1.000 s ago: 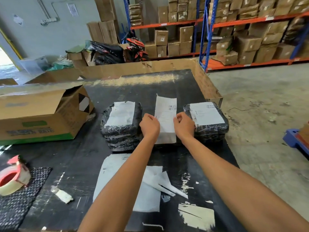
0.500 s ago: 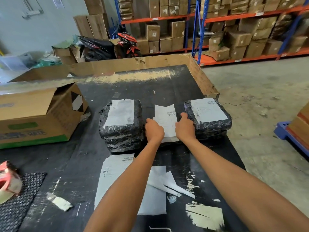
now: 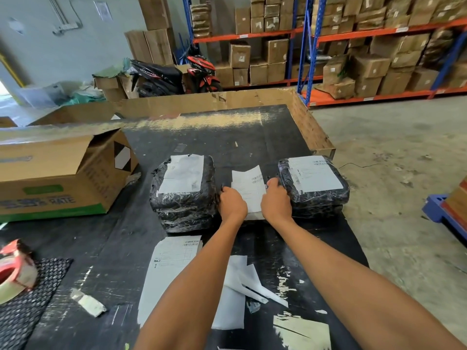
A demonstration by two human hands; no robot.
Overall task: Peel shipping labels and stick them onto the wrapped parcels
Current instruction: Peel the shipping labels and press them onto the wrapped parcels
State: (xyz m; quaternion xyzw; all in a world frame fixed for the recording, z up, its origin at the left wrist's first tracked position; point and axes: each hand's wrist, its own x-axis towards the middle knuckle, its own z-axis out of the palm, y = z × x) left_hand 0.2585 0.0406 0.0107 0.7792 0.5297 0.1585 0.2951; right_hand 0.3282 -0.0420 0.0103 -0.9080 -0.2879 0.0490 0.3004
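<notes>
Warehouse racking stands behind a black tabletop [image 3: 252, 137], on which two wrapped parcels are seen with labels already stuck on: the left parcel [image 3: 183, 198] and the right parcel [image 3: 313, 188]. A third label [image 3: 249, 188] is held between them, apparently over another parcel that is mostly hidden. More sheets [image 3: 171, 263] lie nearer, so work seems left. Both arms are stretched forward; the left hand [image 3: 232, 204] and right hand [image 3: 276, 202] are curled, the label's side edges pinched by the fingers.
</notes>
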